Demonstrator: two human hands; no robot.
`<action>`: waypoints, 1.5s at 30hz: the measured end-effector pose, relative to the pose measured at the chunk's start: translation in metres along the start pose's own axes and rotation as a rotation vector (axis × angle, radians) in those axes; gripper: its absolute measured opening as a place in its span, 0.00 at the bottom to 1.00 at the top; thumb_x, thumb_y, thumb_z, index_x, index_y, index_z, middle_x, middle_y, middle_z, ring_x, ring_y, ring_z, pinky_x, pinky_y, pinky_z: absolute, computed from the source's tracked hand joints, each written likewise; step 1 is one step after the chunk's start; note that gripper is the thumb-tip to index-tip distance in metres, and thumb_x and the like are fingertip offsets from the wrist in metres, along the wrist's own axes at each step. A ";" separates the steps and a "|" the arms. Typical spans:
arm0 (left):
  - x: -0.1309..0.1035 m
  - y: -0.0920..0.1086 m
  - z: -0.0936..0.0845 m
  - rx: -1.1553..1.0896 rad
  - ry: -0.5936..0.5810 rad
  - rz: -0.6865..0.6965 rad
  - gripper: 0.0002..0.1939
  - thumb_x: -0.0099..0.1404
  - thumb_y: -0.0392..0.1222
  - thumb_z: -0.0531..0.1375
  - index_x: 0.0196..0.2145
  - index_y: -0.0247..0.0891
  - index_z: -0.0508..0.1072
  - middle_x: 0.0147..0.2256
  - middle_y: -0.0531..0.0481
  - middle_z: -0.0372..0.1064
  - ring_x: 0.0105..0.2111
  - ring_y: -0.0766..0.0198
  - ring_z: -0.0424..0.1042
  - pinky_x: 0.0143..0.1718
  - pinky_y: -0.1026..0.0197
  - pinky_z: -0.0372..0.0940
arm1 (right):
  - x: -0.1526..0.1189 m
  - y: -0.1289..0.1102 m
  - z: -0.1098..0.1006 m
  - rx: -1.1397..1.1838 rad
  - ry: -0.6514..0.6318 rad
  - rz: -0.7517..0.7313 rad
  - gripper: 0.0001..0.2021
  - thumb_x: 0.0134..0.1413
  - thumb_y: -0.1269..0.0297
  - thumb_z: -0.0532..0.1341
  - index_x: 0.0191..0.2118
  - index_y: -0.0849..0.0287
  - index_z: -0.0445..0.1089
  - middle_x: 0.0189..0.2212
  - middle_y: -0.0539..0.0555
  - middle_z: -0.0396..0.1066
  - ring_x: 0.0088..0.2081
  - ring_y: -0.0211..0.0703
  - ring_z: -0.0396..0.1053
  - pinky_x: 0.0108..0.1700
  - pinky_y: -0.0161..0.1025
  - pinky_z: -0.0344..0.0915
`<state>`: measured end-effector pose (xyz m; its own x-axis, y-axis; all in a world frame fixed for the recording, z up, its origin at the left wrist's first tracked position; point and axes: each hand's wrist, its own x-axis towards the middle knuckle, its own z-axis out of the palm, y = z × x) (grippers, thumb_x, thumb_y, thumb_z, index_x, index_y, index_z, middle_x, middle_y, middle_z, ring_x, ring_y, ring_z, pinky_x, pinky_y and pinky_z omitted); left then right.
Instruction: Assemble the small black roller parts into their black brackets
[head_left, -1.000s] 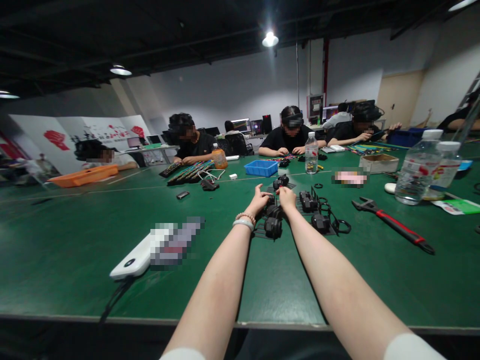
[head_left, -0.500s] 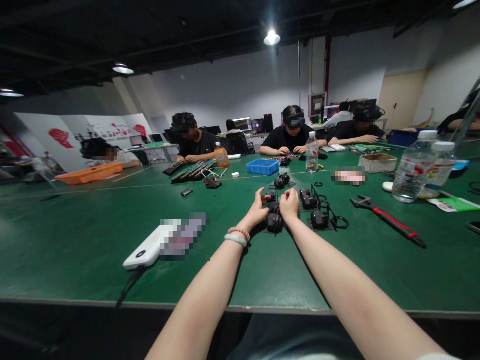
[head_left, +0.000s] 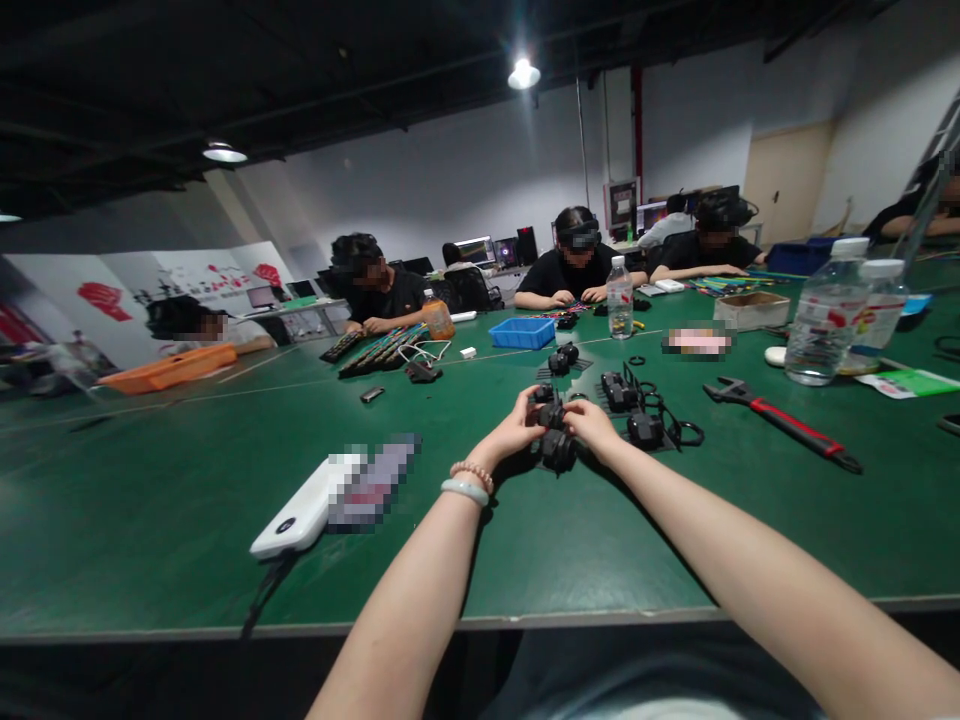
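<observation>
Over the green table, my left hand (head_left: 516, 430), with two bracelets at the wrist, is closed on the left side of a small black plastic part (head_left: 553, 414). My right hand (head_left: 594, 428) pinches the same part from the right with bent fingers. Its exact kind is too small to make out. Just in front of it, nearer to me, lies a similar chunky black assembly (head_left: 559, 452). To the right of my hands are two more black assemblies, one farther back (head_left: 619, 391) and one nearer (head_left: 646, 429), with thin black rings beside them. Another black piece (head_left: 562, 358) lies beyond my hands.
An adjustable wrench (head_left: 784, 425) lies at right, near water bottles (head_left: 825, 320). At left are a white power bank (head_left: 300, 510) and a blurred-out flat item (head_left: 375, 485). A blue tray (head_left: 523, 333) stands farther back. Several people sit working across the table.
My right hand has turned and lowered slightly to the right, so its fingers now meet the black part's side. My left hand stays at the part. The camera view has shifted a little.
</observation>
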<state>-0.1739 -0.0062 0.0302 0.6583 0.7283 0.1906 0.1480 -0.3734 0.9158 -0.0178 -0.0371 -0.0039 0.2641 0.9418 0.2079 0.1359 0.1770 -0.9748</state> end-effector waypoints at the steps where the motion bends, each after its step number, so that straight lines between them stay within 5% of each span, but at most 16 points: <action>1: -0.001 0.002 0.000 0.004 -0.012 0.000 0.40 0.50 0.30 0.58 0.56 0.41 0.43 0.47 0.43 0.61 0.47 0.58 0.63 0.49 0.52 0.58 | 0.001 -0.001 -0.001 0.014 -0.036 0.017 0.08 0.38 0.72 0.57 0.29 0.60 0.70 0.25 0.52 0.72 0.26 0.40 0.68 0.29 0.36 0.63; 8: 0.001 0.006 0.002 0.039 -0.054 0.013 0.41 0.52 0.36 0.61 0.57 0.39 0.40 0.49 0.38 0.59 0.49 0.55 0.62 0.51 0.47 0.54 | 0.003 -0.005 -0.007 0.076 -0.178 0.086 0.14 0.38 0.70 0.61 0.37 0.61 0.71 0.28 0.53 0.73 0.24 0.37 0.68 0.28 0.33 0.64; 16: 0.003 0.000 0.003 0.098 -0.079 0.049 0.46 0.50 0.37 0.62 0.58 0.40 0.36 0.55 0.35 0.50 0.53 0.53 0.57 0.53 0.47 0.52 | 0.002 -0.005 -0.007 0.121 -0.213 0.002 0.13 0.37 0.75 0.59 0.34 0.62 0.71 0.29 0.53 0.73 0.29 0.39 0.70 0.34 0.37 0.66; 20: 0.004 -0.001 0.004 0.137 -0.045 0.062 0.45 0.51 0.36 0.62 0.58 0.38 0.35 0.53 0.37 0.53 0.53 0.54 0.57 0.55 0.47 0.49 | 0.001 -0.009 -0.009 0.135 -0.191 -0.091 0.15 0.33 0.78 0.59 0.34 0.61 0.70 0.32 0.52 0.73 0.34 0.39 0.70 0.39 0.38 0.64; 27: 0.005 0.003 0.007 0.167 -0.037 0.052 0.44 0.52 0.36 0.60 0.57 0.37 0.34 0.52 0.36 0.54 0.50 0.56 0.60 0.53 0.47 0.51 | 0.001 -0.024 -0.017 0.020 -0.049 -0.254 0.10 0.44 0.70 0.51 0.28 0.62 0.70 0.22 0.51 0.71 0.27 0.40 0.69 0.35 0.37 0.63; 31: 0.005 0.004 0.007 0.187 -0.033 0.054 0.44 0.52 0.36 0.60 0.57 0.35 0.35 0.52 0.36 0.55 0.51 0.56 0.58 0.54 0.48 0.51 | -0.009 -0.037 -0.017 -0.114 0.010 -0.376 0.10 0.48 0.64 0.53 0.33 0.58 0.70 0.31 0.53 0.72 0.34 0.42 0.68 0.37 0.36 0.60; 37: 0.007 0.001 0.007 0.193 -0.044 0.054 0.45 0.52 0.36 0.60 0.57 0.34 0.32 0.51 0.37 0.56 0.51 0.57 0.59 0.53 0.49 0.51 | -0.017 -0.047 -0.018 -0.266 0.043 -0.455 0.19 0.54 0.60 0.49 0.16 0.60 0.65 0.15 0.51 0.65 0.22 0.39 0.63 0.28 0.34 0.54; 45: 0.005 0.006 0.009 0.208 -0.021 0.037 0.46 0.51 0.37 0.61 0.57 0.34 0.32 0.51 0.37 0.56 0.51 0.56 0.59 0.54 0.49 0.50 | -0.010 -0.046 -0.017 -0.315 0.031 -0.474 0.11 0.52 0.63 0.51 0.27 0.59 0.67 0.28 0.54 0.69 0.33 0.41 0.65 0.36 0.34 0.56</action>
<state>-0.1627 -0.0100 0.0338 0.6809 0.7007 0.2132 0.2714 -0.5118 0.8151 -0.0100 -0.0595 0.0408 0.1324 0.7707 0.6233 0.5233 0.4797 -0.7043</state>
